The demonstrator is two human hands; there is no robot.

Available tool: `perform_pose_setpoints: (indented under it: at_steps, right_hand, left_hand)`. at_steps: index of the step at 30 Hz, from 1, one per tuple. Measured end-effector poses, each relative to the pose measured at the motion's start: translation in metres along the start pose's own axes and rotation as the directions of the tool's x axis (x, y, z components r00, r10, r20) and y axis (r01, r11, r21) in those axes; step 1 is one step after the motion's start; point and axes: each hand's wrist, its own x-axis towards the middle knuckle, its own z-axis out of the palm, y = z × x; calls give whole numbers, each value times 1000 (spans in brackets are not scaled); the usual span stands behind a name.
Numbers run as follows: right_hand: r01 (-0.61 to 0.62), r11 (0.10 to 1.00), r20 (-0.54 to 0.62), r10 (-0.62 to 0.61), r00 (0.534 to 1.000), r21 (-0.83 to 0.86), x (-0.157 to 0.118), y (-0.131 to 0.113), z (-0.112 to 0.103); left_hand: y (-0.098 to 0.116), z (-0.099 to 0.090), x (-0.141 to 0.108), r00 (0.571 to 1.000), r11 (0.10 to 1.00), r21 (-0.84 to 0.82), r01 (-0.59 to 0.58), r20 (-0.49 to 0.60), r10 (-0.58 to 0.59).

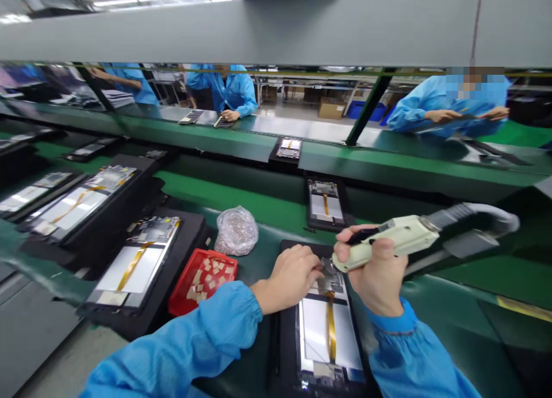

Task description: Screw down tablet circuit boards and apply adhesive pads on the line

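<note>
An opened tablet [317, 329] with a gold flex strip lies on a black foam pad right of centre. My left hand [295, 276] rests over the tablet's upper left part, thumb and fingers drawn together; whatever is between them is hidden. My right hand [379, 274] is wrapped round a cream-coloured handheld tool [388, 245], its nose down at the tablet's upper board. A grey hose runs from the tool's back end to the right. To the left of my left hand are a red tray [176, 291] of small pale squares and a clear plastic bag [236, 230] of small parts.
More opened tablets [140, 266] on black foam stand at the left. Another tablet [325, 205] lies on the green belt [198, 194] beyond my hands. Across the line, people in blue smocks work at a bench [276, 125]. Green posts [368, 110] rise between.
</note>
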Motion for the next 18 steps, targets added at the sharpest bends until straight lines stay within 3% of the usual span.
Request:
perform_pose_setpoints:
  at_steps: [6, 14, 17, 18]
  right_hand:
    - [12, 1000, 35, -12, 999, -9, -9, -4, 9]
    - [-1, 1000, 107, 0, 994, 0, -31, -8, 22]
    - [-7, 1000, 118, 7, 993, -7, -41, -10, 23]
    - [-3, 1000, 110, 5, 994, -17, -45, -12, 22]
  left_hand:
    - [5, -12, -16, 999, 994, 102, -31, -4, 32]
    - [15, -12, -35, 991, 959, 257, -120, 81, 102]
    - [3, -37, -34, 994, 963, 269, -23, 109, -7]
    - [-7, -50, -32, 989, 948, 308, 82, 92, -115]
